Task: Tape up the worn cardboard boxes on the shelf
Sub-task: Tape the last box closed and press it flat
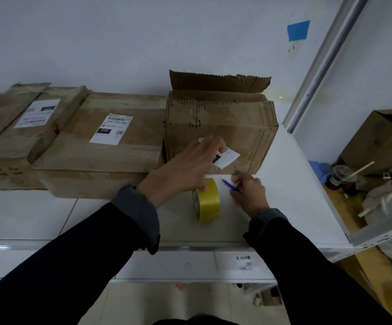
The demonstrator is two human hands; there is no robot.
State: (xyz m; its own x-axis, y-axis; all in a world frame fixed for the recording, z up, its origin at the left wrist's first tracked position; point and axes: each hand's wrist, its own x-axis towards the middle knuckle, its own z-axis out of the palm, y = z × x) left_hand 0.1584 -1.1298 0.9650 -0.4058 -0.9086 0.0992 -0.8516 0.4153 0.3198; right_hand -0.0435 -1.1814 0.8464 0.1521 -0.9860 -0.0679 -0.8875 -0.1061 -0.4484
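Note:
A worn, torn cardboard box [225,123] stands on the white shelf [293,198] with its back flap up. A white label [230,158] hangs half loose on its front. My left hand [185,170] reaches over a yellow tape roll [210,202] that stands on edge. Its straight fingers lie on the box front at the label and its thumb touches the top of the roll. My right hand [248,193] grips a thin blue pen-like tool [229,185] at the box's lower front edge, just right of the roll.
Two flatter taped boxes with shipping labels [101,148] [14,137] lie to the left, touching the worn box. Right of the shelf's edge a bin holds another cardboard box [382,137], a plastic cup with a straw [340,177] and a blue glove [319,167].

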